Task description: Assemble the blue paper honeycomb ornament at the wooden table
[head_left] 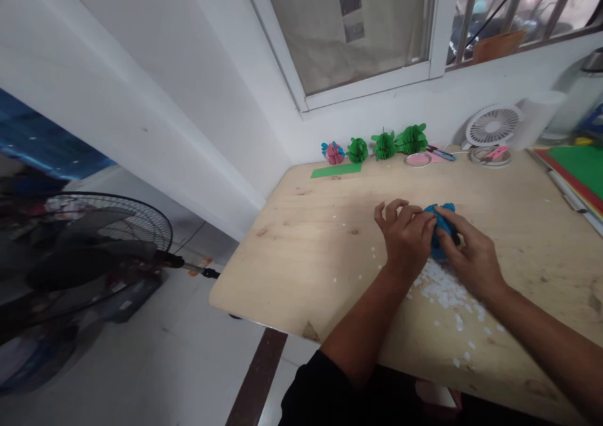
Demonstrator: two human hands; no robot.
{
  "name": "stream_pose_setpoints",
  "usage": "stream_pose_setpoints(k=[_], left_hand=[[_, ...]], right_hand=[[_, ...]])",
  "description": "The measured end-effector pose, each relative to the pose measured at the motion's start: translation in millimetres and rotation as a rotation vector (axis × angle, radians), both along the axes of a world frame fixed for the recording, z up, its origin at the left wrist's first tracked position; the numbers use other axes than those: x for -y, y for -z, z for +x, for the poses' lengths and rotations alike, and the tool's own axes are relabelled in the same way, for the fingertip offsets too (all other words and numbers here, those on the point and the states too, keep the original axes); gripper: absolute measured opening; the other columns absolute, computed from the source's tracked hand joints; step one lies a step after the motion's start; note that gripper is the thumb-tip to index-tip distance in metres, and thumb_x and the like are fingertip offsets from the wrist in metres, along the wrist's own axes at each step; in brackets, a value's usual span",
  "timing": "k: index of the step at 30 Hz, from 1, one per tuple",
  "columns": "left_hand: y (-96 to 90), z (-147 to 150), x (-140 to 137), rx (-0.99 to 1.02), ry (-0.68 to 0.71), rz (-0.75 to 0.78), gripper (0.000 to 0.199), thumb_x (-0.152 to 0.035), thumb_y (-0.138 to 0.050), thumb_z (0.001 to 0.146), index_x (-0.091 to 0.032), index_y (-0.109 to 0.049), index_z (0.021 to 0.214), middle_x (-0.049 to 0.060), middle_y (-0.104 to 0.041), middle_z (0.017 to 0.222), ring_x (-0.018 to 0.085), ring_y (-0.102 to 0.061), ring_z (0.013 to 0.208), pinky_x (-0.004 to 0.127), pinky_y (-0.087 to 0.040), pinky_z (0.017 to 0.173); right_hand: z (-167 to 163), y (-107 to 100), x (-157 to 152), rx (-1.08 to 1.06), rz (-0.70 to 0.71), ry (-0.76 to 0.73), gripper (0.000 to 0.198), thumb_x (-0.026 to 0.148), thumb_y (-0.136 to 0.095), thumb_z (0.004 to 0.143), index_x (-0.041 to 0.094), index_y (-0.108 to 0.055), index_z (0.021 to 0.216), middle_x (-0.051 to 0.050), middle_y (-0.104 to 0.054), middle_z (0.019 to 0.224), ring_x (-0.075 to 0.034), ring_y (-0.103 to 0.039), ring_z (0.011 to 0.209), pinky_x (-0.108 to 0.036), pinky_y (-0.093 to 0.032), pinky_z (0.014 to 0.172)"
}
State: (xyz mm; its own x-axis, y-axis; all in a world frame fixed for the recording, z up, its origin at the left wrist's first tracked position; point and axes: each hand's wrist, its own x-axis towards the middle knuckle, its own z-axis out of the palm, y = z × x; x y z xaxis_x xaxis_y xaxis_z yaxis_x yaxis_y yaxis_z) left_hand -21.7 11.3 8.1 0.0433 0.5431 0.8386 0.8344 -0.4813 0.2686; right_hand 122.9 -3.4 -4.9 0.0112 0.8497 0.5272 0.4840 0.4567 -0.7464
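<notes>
A blue folded-paper figure (441, 250) is held up between both hands over the right half of the wooden table. My left hand (406, 237) pinches its left side with thumb and forefinger, the other fingers raised and bent. Around its right side, my right hand (478, 259) closes with thumb and fingers. Parts of the figure are hidden behind my fingers. Small white paper scraps (447, 288) lie scattered on the table beneath my hands.
Along the wall stand a pink-and-blue paper figure (335, 154) and several green ones (384, 145). Nearby are a green paper strip (336, 171), a cutter knife (441, 153), a tape roll (490, 157), a small white fan (493, 126) and coloured sheets (577, 168). A floor fan (89, 250) stands left.
</notes>
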Motion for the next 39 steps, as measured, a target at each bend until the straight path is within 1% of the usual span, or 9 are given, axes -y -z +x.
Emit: stream_pose_setpoints(k=[3,7,12,19,24,28,31,34,39], left_hand=[[-0.2,0,0,0.023,0.022,-0.004,0.013,-0.027,-0.072,0.099,-0.026,-0.079,0.088,0.001,-0.078,0.09,0.025,-0.066,0.11,0.049,-0.037,0.112],[0.5,0,-1,0.023,0.026,0.042,0.015,-0.024,-0.072,0.098,-0.026,-0.078,0.085,0.001,-0.077,0.086,0.024,-0.066,0.107,0.048,-0.035,0.115],[1.2,2,-1,-0.013,-0.009,0.057,0.016,-0.023,-0.071,0.097,-0.026,-0.076,0.083,0.0,-0.076,0.085,0.023,-0.066,0.105,0.047,-0.034,0.117],[0.8,2,-3,0.012,0.012,0.079,0.013,-0.019,-0.072,0.095,-0.023,-0.073,0.083,0.0,-0.076,0.084,0.024,-0.067,0.104,0.048,-0.035,0.115],[1.9,1,-4,0.012,0.01,0.026,0.01,-0.019,-0.071,0.094,-0.024,-0.071,0.086,0.001,-0.076,0.086,0.025,-0.067,0.105,0.048,-0.036,0.113],[2.9,2,-5,0.05,0.016,0.006,0.008,-0.019,-0.071,0.092,-0.025,-0.071,0.087,0.001,-0.076,0.086,0.025,-0.067,0.102,0.047,-0.04,0.11],[0.9,3,-2,0.093,0.053,0.029,0.007,-0.019,-0.07,0.089,-0.024,-0.071,0.085,0.002,-0.076,0.086,0.025,-0.067,0.102,0.047,-0.041,0.109],[-3.0,4,3,0.112,0.13,0.046,0.005,-0.018,-0.068,0.086,-0.023,-0.069,0.085,0.003,-0.076,0.087,0.025,-0.067,0.103,0.046,-0.042,0.107],[-7.8,3,11,0.105,0.285,-0.004,0.013,-0.013,-0.062,0.078,-0.024,-0.066,0.084,0.002,-0.076,0.084,0.025,-0.066,0.104,0.046,-0.042,0.106]], right_hand=[[0,0,0,0.019,0.009,0.003,0.038,0.04,-0.059,0.101,0.031,-0.072,0.135,-0.009,-0.079,0.131,-0.032,-0.079,0.108,-0.053,-0.064,0.098],[0,2,0,0.039,0.039,0.002,0.038,0.039,-0.059,0.101,0.028,-0.072,0.135,-0.011,-0.08,0.129,-0.03,-0.08,0.103,-0.05,-0.065,0.093],[0,3,-1,0.053,0.063,0.006,0.039,0.036,-0.059,0.099,0.022,-0.073,0.133,-0.013,-0.08,0.127,-0.03,-0.08,0.104,-0.047,-0.066,0.09],[0,3,-2,0.025,0.049,0.001,0.038,0.037,-0.061,0.099,0.023,-0.074,0.131,-0.014,-0.08,0.126,-0.03,-0.08,0.101,-0.047,-0.067,0.086],[-1,3,-2,0.015,0.033,0.003,0.038,0.037,-0.06,0.098,0.023,-0.074,0.131,-0.013,-0.08,0.127,-0.031,-0.08,0.105,-0.049,-0.065,0.091],[0,3,-3,-0.032,-0.012,0.008,0.039,0.041,-0.062,0.098,0.024,-0.075,0.131,-0.013,-0.079,0.129,-0.032,-0.078,0.11,-0.047,-0.064,0.092],[2,4,-6,-0.084,-0.058,0.043,0.04,0.043,-0.064,0.096,0.025,-0.075,0.13,-0.011,-0.078,0.13,-0.03,-0.078,0.108,-0.045,-0.064,0.093],[5,6,-10,-0.162,-0.094,0.081,0.043,0.047,-0.067,0.094,0.026,-0.074,0.13,-0.01,-0.078,0.129,-0.028,-0.077,0.106,-0.044,-0.061,0.095],[6,4,-16,-0.276,-0.133,0.127,0.043,0.049,-0.07,0.091,0.027,-0.076,0.126,-0.008,-0.078,0.127,-0.026,-0.075,0.104,-0.044,-0.06,0.095]])
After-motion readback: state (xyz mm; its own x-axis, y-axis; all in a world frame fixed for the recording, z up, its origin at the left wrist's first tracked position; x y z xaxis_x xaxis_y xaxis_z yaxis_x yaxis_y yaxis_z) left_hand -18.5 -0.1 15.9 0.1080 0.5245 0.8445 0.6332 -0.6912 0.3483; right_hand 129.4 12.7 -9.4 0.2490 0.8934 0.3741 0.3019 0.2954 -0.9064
